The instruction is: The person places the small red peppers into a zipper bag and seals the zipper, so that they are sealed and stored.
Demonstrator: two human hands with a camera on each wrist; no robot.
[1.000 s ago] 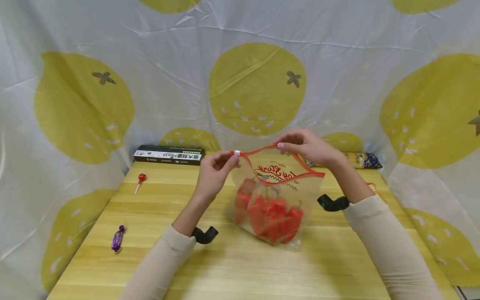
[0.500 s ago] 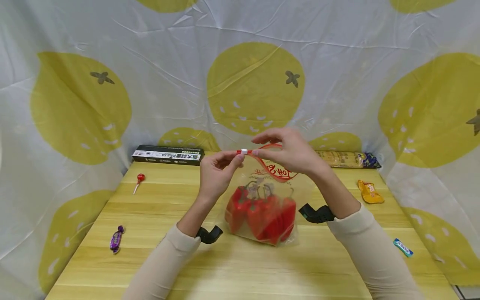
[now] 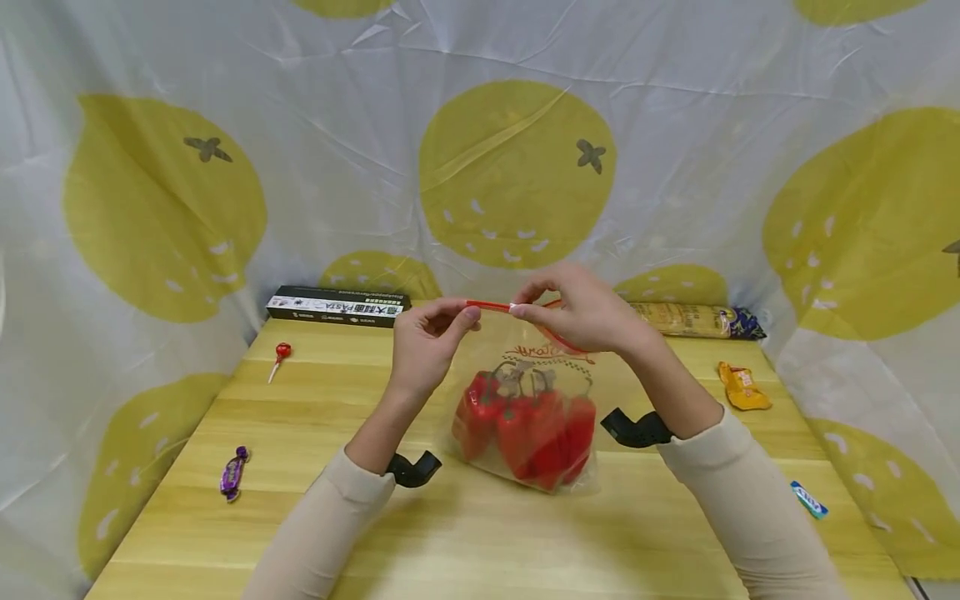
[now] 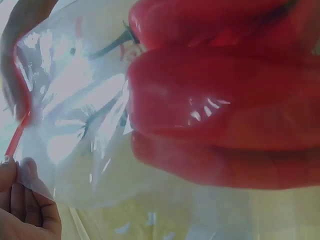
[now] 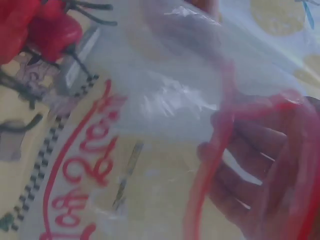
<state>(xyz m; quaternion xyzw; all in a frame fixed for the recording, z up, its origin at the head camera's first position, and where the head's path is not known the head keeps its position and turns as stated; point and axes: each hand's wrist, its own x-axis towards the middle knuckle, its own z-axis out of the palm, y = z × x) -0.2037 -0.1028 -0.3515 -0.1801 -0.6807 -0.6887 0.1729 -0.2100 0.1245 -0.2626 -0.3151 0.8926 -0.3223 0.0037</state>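
A clear zipper bag (image 3: 480, 350) with a red closure strip hangs upright between both hands, its base at the table. Several red peppers (image 3: 517, 433) with dark stems fill its lower half; they also show large in the left wrist view. My left hand (image 3: 427, 342) pinches the left end of the strip between thumb and forefinger. On the white slider (image 3: 513, 308), partway along the strip, the thumb and forefinger of my right hand (image 3: 585, 308) pinch. Left of the slider the strip lies together; to its right the bag's mouth gapes, as the right wrist view shows.
At the back stand a black pasta box (image 3: 337, 306) and a yellow package with a dark blue end (image 3: 690, 320). A red lollipop (image 3: 282, 353) and a purple candy (image 3: 233, 475) lie left; an orange packet (image 3: 742, 386) and a small blue-white packet (image 3: 809, 500) lie right.
My right hand has come left from the far rim to the slider and drawn it rightward along the strip. The bag's mouth has narrowed. My left hand stays at the left end.
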